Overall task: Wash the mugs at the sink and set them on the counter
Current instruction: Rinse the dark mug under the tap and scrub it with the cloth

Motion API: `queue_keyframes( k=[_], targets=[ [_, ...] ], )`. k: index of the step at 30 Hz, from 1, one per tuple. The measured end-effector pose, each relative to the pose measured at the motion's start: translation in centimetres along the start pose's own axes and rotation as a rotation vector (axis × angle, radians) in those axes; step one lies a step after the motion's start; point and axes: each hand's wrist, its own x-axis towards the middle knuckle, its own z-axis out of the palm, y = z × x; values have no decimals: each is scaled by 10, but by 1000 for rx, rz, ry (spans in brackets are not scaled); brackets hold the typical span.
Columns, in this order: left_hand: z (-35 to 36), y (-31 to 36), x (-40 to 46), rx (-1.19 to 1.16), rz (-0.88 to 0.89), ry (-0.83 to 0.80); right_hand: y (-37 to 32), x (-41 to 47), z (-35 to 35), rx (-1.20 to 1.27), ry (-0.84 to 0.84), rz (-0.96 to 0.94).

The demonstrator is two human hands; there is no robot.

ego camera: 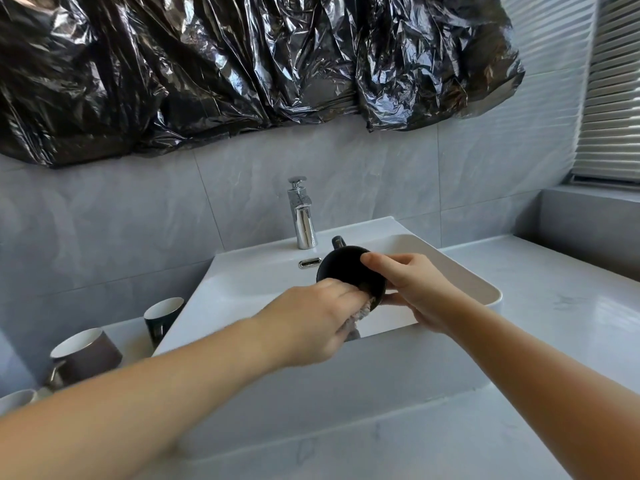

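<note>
A black mug (341, 266) is held over the white sink (460, 271), its base turned toward me and its handle pointing to the faucet. My right hand (412, 289) grips the mug from the right, thumb on the base. My left hand (311, 320) presses a grey cloth (356, 317) against the mug's lower edge. To the left of the sink stand a dark mug with a white inside (162, 318), a brown mug with a white inside (86, 355) tilted on its side, and the rim of a pale mug (15, 400) at the frame's edge.
A chrome faucet (303, 216) stands behind the basin; no water shows. Grey marble counter (540, 306) stretches to the right of the sink. Black plastic sheeting (242, 64) hangs on the tiled wall above. A window blind (613, 98) is at the far right.
</note>
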Motion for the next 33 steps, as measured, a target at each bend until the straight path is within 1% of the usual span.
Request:
queue_keyframes(
  k=[1, 4, 6, 11, 15, 18, 20, 22, 24, 26, 27, 31, 33],
  targets=[
    [-8, -2, 4, 35, -11, -103, 0, 0, 1, -11, -4, 2],
    [-21, 0, 23, 279, -28, -375, 0, 0, 4, -93, -33, -8],
    [-18, 4, 32, 372, -34, -449, 1, 0, 2, -113, -21, -7],
    [-20, -2, 31, 403, 32, -389, -1, 0, 1, -72, 11, -32],
    [-41, -14, 21, 444, 173, -412, 0, 0, 3, -52, 27, -40],
    [-45, -20, 20, 522, 281, -415, 1, 0, 2, -45, 26, -36],
    [-38, -16, 25, 579, 280, -449, 0, -1, 2, -64, -14, -21],
    [-29, -10, 32, 602, 229, -507, 0, -1, 1, -83, -47, -8],
    [-23, -7, 36, 591, 196, -551, 0, -1, -1, -90, -50, 2],
    [-27, -11, 36, 587, 204, -567, 1, 1, -1, -87, -33, 10],
    [-32, -13, 36, 614, 242, -554, 1, 1, 1, -80, -20, 17],
    [-45, -27, 34, 826, 522, -418, 1, 4, 2, -54, 43, 36],
    [-43, -28, 34, 899, 590, -396, 1, 4, 2, -62, 29, 32]
  ],
)
